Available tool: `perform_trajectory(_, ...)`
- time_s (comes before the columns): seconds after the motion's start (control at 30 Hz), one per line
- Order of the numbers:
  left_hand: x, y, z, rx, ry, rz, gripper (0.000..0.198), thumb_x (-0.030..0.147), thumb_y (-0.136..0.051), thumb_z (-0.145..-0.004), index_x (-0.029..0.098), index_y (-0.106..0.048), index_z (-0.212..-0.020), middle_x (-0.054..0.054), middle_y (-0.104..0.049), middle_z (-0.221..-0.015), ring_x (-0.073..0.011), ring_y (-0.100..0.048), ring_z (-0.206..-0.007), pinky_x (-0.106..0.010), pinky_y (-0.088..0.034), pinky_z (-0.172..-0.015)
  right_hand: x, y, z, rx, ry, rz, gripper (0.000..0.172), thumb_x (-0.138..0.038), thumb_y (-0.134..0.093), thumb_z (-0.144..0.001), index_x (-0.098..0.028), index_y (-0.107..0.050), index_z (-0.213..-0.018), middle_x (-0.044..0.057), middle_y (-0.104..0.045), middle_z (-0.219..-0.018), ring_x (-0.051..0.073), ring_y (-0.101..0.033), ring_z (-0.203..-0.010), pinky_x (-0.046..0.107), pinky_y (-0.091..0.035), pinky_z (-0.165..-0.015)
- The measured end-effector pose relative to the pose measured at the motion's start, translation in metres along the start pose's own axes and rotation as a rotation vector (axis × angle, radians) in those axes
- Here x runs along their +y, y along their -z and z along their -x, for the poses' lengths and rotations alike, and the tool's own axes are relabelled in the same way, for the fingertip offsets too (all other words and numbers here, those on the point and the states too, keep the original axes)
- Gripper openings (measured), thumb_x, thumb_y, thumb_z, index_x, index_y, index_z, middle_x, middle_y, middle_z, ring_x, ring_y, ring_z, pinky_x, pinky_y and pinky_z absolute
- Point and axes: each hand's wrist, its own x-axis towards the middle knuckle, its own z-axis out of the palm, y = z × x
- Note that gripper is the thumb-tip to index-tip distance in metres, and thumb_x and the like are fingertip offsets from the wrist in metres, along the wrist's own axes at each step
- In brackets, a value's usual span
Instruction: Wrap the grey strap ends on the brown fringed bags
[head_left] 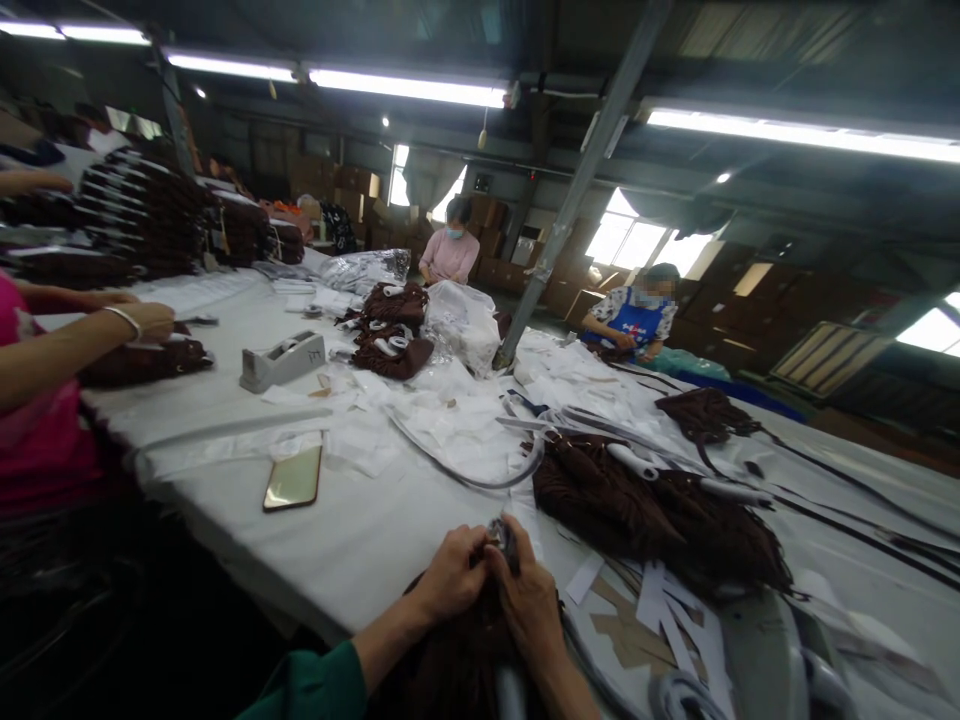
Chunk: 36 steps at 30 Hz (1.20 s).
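At the table's near edge, both of my hands are closed together over a dark brown bag [457,670], which lies low in the picture. My left hand [454,572] pinches at the bag's top, with the fingertips meeting those of my right hand. My right hand [531,600] wraps round a shiny grey piece [501,538] at the top of the bag; whether it is a fitting or a wrapped strap I cannot tell. Just to the right lie more brown fringed bags [652,500] with white-wrapped parts.
A phone [292,478] and a grey tape dispenser [283,362] lie to the left on the white-covered table [360,540]. Paper and card strips [664,620] lie at right. A metal post [574,200] stands beyond. Co-workers sit across and at left, beside stacked brown bags [142,215].
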Motion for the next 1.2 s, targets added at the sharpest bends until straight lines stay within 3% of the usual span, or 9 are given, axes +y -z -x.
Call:
perform_trajectory(0.1,0.013,0.011,-0.011,-0.062,-0.031,-0.015,0.004,0.017,-0.059,-0.073,0.020,-0.057,-0.071,-0.002,-0.060,-0.073,-0.0192,-0.051,-0.071,-0.031,-0.041,-0.073,-0.010,0.024,-0.015,-0.210,0.190,0.238,0.042,-0.051,-0.051,-0.087,-0.026,-0.061,-0.120,0.005,-0.074,-0.084,0.025,-0.069,-0.074,0.030,-0.047,-0.063)
perform_trajectory(0.23,0.042,0.029,-0.024,-0.222,-0.061,0.023,0.005,0.022,-0.067,-0.071,0.020,-0.063,-0.071,-0.001,-0.063,-0.070,-0.0182,-0.054,-0.067,-0.028,-0.044,-0.066,-0.029,0.058,-0.028,-0.317,0.264,0.510,0.040,-0.054,-0.056,-0.085,-0.027,-0.066,-0.112,0.001,-0.067,-0.060,0.022,-0.063,-0.056,0.026,-0.037,-0.053)
perform_trajectory(0.4,0.068,0.044,-0.026,-0.460,-0.049,0.086,0.009,0.023,-0.069,-0.070,0.018,-0.063,-0.067,0.003,-0.058,-0.062,-0.0140,-0.050,-0.059,-0.023,-0.040,-0.055,-0.043,0.084,-0.018,-0.388,0.233,0.234,0.031,-0.045,-0.071,-0.074,-0.029,-0.069,-0.100,-0.005,-0.064,-0.057,0.015,-0.054,-0.048,0.023,-0.032,-0.048)
perform_trajectory(0.57,0.073,0.038,-0.019,-0.573,-0.032,0.129,0.013,0.030,-0.064,-0.079,0.018,-0.060,-0.080,0.002,-0.058,-0.071,-0.0151,-0.053,-0.066,-0.025,-0.043,-0.061,-0.033,0.079,0.000,-0.266,0.139,0.028,0.023,-0.043,-0.069,-0.076,-0.025,-0.072,-0.090,-0.004,-0.066,-0.060,0.014,-0.056,-0.051,0.023,-0.037,-0.051)
perform_trajectory(0.77,0.072,0.027,-0.001,-0.542,0.035,0.001,0.016,0.034,-0.048,-0.091,0.021,-0.050,-0.100,0.000,-0.058,-0.085,-0.0174,-0.055,-0.079,-0.027,-0.042,-0.072,-0.026,0.056,0.009,-0.096,-0.064,-0.218,0.029,-0.047,-0.061,-0.081,-0.019,-0.069,-0.079,-0.004,-0.061,-0.055,0.014,-0.056,-0.049,0.022,-0.041,-0.047)
perform_trajectory(0.87,0.064,0.023,0.004,-0.477,0.068,-0.034,0.022,0.040,-0.055,-0.088,0.020,-0.050,-0.097,0.002,-0.055,-0.078,-0.0161,-0.053,-0.072,-0.026,-0.041,-0.066,-0.033,0.049,0.012,-0.098,-0.138,-0.342,0.034,-0.050,-0.057,-0.082,-0.018,-0.066,-0.073,-0.002,-0.061,-0.058,0.014,-0.055,-0.050,0.022,-0.042,-0.045)
perform_trajectory(1.0,0.053,0.016,0.006,-0.444,0.082,0.119,0.025,0.042,-0.055,-0.088,0.018,-0.049,-0.088,0.005,-0.048,-0.068,-0.0121,-0.046,-0.061,-0.023,-0.037,-0.056,-0.034,0.052,0.015,-0.147,-0.116,-0.352,0.036,-0.049,-0.053,-0.084,-0.018,-0.061,-0.068,-0.003,-0.058,-0.059,0.013,-0.052,-0.053,0.021,-0.040,-0.048)
perform_trajectory(1.13,0.054,0.014,0.005,-0.422,0.104,0.268,0.030,0.044,-0.062,-0.085,0.017,-0.050,-0.083,0.004,-0.050,-0.066,-0.0100,-0.046,-0.058,-0.021,-0.036,-0.054,-0.024,0.063,0.012,-0.182,-0.146,-0.383,0.032,-0.053,-0.054,-0.084,-0.021,-0.054,-0.086,-0.009,-0.048,-0.050,0.009,-0.042,-0.044,0.020,-0.030,-0.044)
perform_trajectory(1.2,0.058,0.013,0.004,-0.398,0.155,0.400,0.034,0.047,-0.064,-0.083,0.017,-0.050,-0.083,0.005,-0.050,-0.062,-0.0080,-0.044,-0.052,-0.020,-0.033,-0.049,-0.018,0.068,0.011,-0.191,-0.200,-0.483,0.040,-0.059,-0.055,-0.081,-0.023,-0.047,-0.096,-0.011,-0.049,-0.052,0.009,-0.040,-0.041,0.019,-0.028,-0.042)
